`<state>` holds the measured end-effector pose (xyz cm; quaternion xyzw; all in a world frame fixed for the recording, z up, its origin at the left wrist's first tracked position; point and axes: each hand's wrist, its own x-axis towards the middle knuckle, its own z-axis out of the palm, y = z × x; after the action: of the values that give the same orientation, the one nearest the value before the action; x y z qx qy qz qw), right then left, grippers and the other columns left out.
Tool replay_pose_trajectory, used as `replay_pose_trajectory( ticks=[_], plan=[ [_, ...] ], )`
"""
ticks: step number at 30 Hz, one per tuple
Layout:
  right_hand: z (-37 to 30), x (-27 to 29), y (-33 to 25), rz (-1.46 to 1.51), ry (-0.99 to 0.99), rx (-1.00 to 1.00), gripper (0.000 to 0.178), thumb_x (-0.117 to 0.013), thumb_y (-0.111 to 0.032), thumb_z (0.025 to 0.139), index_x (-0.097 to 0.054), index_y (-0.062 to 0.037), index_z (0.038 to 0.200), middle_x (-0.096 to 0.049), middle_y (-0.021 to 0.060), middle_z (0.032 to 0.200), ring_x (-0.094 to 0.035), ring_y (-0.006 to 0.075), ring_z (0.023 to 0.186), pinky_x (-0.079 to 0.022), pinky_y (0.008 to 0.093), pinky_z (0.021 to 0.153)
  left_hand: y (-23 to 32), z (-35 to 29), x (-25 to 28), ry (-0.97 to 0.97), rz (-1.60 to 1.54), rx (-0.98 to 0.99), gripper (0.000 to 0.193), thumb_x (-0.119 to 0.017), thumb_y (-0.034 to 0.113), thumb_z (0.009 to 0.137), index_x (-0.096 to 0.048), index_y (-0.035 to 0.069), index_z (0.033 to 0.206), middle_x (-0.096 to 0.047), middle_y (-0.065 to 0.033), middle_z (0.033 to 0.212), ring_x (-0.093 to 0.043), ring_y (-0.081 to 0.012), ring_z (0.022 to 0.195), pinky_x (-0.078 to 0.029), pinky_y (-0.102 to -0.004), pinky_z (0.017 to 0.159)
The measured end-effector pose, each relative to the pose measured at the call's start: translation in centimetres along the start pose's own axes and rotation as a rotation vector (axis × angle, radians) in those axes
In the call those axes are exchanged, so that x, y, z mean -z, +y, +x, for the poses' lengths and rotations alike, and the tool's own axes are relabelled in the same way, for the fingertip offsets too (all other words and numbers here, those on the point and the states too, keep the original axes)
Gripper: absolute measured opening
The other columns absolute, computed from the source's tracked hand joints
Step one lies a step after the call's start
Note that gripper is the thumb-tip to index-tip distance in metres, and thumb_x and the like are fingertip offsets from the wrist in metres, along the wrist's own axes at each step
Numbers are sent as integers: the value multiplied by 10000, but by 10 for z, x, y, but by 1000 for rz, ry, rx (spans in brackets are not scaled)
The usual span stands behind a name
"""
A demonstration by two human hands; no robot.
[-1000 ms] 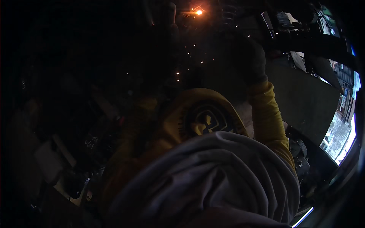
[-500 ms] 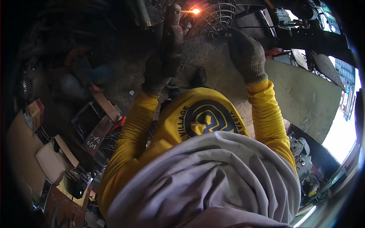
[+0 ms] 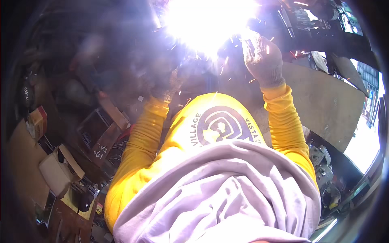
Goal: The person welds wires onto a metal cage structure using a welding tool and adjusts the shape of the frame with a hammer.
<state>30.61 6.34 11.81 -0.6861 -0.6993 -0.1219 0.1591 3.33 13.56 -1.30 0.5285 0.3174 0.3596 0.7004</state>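
Observation:
A white welding arc [image 3: 210,22] glares at the top of the head view and throws sparks. It blots out the round metal grille seen there earlier. My gloved left hand [image 3: 172,83] is dim and smoky beside the glare; the earlier frame shows it wrapped round a welding electrode holder, which is washed out now. At the right edge of the glare, my gloved right hand [image 3: 264,58] is closed with its fingertips toward the arc. Whatever it grips is lost in the light. Both forearms are in yellow sleeves [image 3: 285,121].
A large flat board or sheet [image 3: 330,107] lies to the right. Beyond my right elbow stands a grey machine part [image 3: 322,166]. At the left are an open cardboard box [image 3: 58,172], a smaller box [image 3: 37,121] and a dark metal panel [image 3: 99,148] among clutter.
A small orange glow at the grille has become a blinding white arc with flying sparks and smoke. Both arms keep nearly the same place.

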Motion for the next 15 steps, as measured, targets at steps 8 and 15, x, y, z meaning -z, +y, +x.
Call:
replay_pose_trajectory(
  ticks=[8, 15],
  plan=[
    [11, -2, -2, 102, 248, 121, 91, -693, -79, 907, -716, -34, 983, -734, 139, 884, -716, 297, 771, -576, 360, 685, -7, 2, 1, -15, -235, 59, 475, -499, 171, 1048, -407, 62, 1501, -574, -79, 1263, -600, -156, 1040, -539, -299, 875],
    [4, 3, 22, -158, 15, 278, 144, -693, -107, 898, -713, -49, 1028, -724, 101, 935, -703, 248, 799, -569, 332, 694, -15, 2, 5, -13, -385, 80, 455, -502, 193, 1049, -431, 68, 1481, -578, -78, 1216, -599, -162, 1011, -544, -306, 863]
  ],
)
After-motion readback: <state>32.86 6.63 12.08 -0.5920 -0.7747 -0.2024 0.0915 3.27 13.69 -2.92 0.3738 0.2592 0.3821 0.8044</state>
